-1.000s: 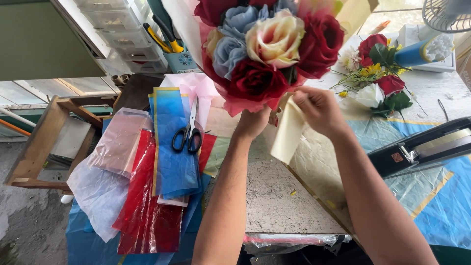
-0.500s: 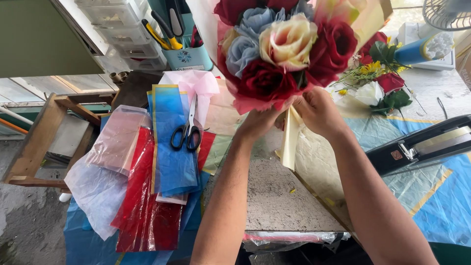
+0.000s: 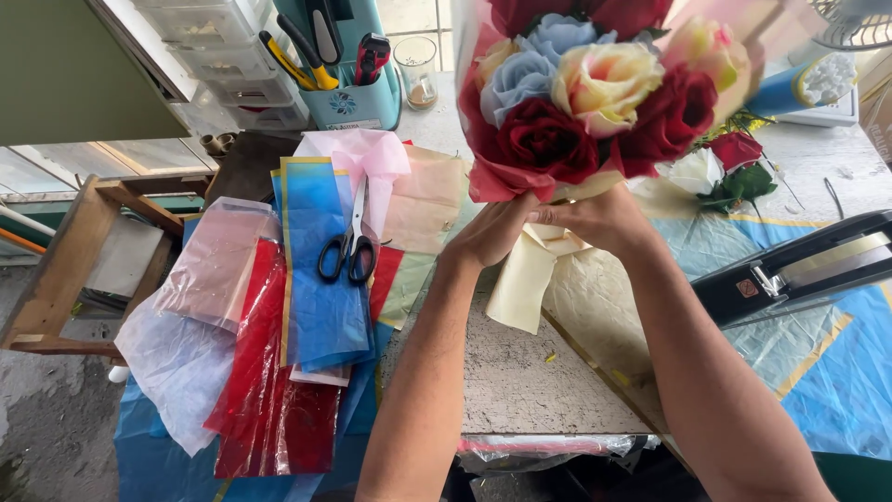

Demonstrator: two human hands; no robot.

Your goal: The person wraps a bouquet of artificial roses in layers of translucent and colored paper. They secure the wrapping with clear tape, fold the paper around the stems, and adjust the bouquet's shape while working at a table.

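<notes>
While both grip bouquet (image 3: 585, 93) base, left hand (image 3: 492, 232) and right hand (image 3: 599, 218) touching, cream wrap (image 3: 520, 284) below, scissors (image 3: 348, 246) well left.

Black-handled scissors (image 3: 348, 249) lie on a blue sheet (image 3: 321, 279); left of the scissors, red cellophane (image 3: 269, 390); behind them, a teal tool holder (image 3: 358, 98); far right, a black stapler (image 3: 790, 270).

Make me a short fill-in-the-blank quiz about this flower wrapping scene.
1. Both hands, left hand and right hand, hold the bouquet of fabric roses from ____.
2. The black-handled scissors lie on a ____ wrapping sheet.
3. The cream ribbon hangs ____ the hands.

Missing words: below; blue; under
</notes>
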